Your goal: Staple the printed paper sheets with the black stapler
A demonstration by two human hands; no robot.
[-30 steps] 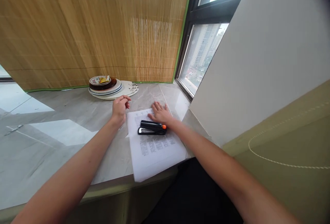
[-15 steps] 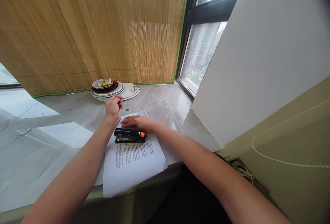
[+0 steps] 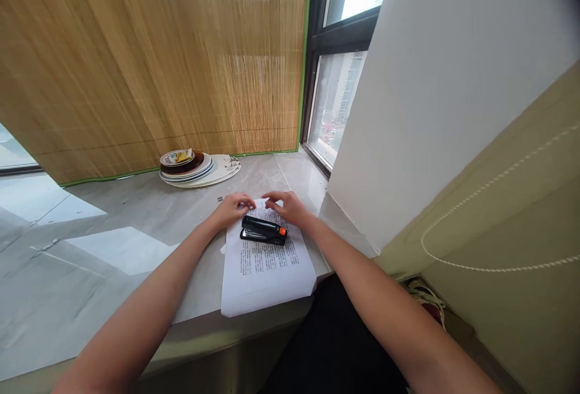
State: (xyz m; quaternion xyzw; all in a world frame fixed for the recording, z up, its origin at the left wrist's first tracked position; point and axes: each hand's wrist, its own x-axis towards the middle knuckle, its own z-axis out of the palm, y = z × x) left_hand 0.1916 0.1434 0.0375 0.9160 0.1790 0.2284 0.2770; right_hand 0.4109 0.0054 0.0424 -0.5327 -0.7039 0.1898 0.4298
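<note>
A black stapler (image 3: 260, 231) with an orange button lies on a stack of printed paper sheets (image 3: 265, 291), whose near end hangs over the edge of the ledge. My left hand (image 3: 233, 208) is at the far left corner of the sheets, its fingers curled closed on the paper. Across from it, my right hand (image 3: 290, 206) has bent fingers and thumb at the far right corner, also closed on the paper's edge. Neither hand touches the stapler. Just beyond the left hand lies a tiny grey piece (image 3: 220, 199), too small to name.
Stacked plates (image 3: 185, 176) stand at the back by a bamboo blind (image 3: 158, 80), beside an oval plate with a dark branch pattern (image 3: 231, 166). A white wall (image 3: 430, 80) and a window (image 3: 335, 98) border the grey ledge (image 3: 149, 285) on the right. A beaded cord (image 3: 471, 269) hangs there.
My left hand has come down from the air onto the paper's far corner. My right hand has shifted from lying flat to the far right corner. The view has turned left.
</note>
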